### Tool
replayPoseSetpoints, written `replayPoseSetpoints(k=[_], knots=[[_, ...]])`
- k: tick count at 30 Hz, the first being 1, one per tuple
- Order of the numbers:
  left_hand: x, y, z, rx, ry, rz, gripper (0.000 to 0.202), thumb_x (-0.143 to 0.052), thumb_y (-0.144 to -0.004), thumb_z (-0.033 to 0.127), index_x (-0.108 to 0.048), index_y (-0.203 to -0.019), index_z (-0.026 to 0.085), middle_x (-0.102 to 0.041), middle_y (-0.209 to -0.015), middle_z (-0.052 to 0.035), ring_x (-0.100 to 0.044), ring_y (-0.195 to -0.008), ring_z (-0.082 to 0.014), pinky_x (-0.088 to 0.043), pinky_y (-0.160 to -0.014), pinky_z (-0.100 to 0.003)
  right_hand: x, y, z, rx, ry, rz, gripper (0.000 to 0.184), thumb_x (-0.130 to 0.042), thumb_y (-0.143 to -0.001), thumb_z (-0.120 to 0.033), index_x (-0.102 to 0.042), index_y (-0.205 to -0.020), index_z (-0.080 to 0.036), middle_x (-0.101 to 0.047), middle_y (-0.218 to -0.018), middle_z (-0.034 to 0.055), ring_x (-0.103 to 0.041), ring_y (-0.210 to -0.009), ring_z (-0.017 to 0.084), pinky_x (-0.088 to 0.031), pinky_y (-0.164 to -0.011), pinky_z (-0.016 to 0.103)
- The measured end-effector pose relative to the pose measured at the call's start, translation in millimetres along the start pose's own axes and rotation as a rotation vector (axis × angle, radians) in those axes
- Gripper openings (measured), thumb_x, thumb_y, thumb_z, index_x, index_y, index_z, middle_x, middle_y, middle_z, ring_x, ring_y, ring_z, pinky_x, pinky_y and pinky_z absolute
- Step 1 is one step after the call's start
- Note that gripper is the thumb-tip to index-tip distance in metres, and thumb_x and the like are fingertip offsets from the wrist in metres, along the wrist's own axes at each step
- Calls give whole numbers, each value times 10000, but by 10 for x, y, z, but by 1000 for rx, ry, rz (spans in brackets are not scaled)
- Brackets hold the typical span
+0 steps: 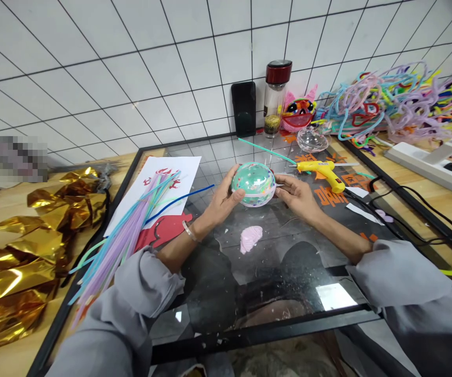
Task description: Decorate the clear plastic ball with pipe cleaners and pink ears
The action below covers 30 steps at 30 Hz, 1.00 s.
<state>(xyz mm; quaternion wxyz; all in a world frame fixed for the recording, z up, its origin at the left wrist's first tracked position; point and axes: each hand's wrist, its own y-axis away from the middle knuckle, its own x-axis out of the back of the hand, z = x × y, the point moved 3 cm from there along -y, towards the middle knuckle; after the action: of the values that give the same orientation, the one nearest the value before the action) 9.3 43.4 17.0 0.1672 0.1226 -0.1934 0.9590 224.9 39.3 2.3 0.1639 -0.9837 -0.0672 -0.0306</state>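
A clear plastic ball filled with teal and pink stuffing is held between both hands above a black-framed glass panel. My left hand cups its left side with the fingers curled round it. My right hand grips its right side. A small pink ruffled piece lies on the glass just below the ball. A yellow glue gun rests on the glass right of my right hand.
A bundle of pastel pipe cleaners lies on white paper at left, with gold foil beyond. At the back stand a phone, a red-capped bottle, a clear half-shell and a tangled pipe-cleaner heap. Black cables run right.
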Motion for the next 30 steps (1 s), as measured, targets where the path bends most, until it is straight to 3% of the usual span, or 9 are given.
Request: replayPoseSetpoints(k=[5,11,14,23,30], knots=[[27,34,65,3,-56,-59,911,-465,-879,727,-227,-1576,190,-232,-1668,-149,-201,-1551,-347,-174,-1283,-510,14,-18,-9,-54,-52,0,389,-730,-784,-396,-728,-1111,-187,-787,-937,45,-736,-799,206,-626,-809,416],[-38,17,-38,76,76,-147,1214,-773,-738,578,14,-1606,262,-24,-1705,-128,-145,-1562,-360,-202,-1270,-538,37,-46,3,-88,-103,50,404,-760,-747,-488,-753,-1021,-191,-781,-998,51,-723,-827,198,-620,-811,396],[-57,10,-43,101,76,-154,1173,-759,-783,516,39,-1605,262,28,-1707,-109,-104,-1574,-329,-168,-1283,-504,48,-70,13,-102,-129,92,443,-776,-719,-541,-756,-1003,-201,-776,-1004,48,-710,-825,194,-623,-787,387],[-35,-5,-29,37,58,-105,970,-599,-894,576,-58,-1610,207,-137,-1695,-117,-129,-1570,-315,-172,-1284,-479,45,-48,-45,-204,-227,118,473,-822,-670,-572,-752,-966,-211,-735,-866,13,-634,-683,133,-622,-685,342],[-15,-15,16,50,5,-52,913,-561,-900,612,-150,-1602,196,-185,-1685,-122,-167,-1563,-322,-163,-1285,-485,6,-5,-173,-314,-386,59,426,-874,-630,-486,-750,-931,-211,-739,-866,23,-660,-749,146,-599,-762,334]])
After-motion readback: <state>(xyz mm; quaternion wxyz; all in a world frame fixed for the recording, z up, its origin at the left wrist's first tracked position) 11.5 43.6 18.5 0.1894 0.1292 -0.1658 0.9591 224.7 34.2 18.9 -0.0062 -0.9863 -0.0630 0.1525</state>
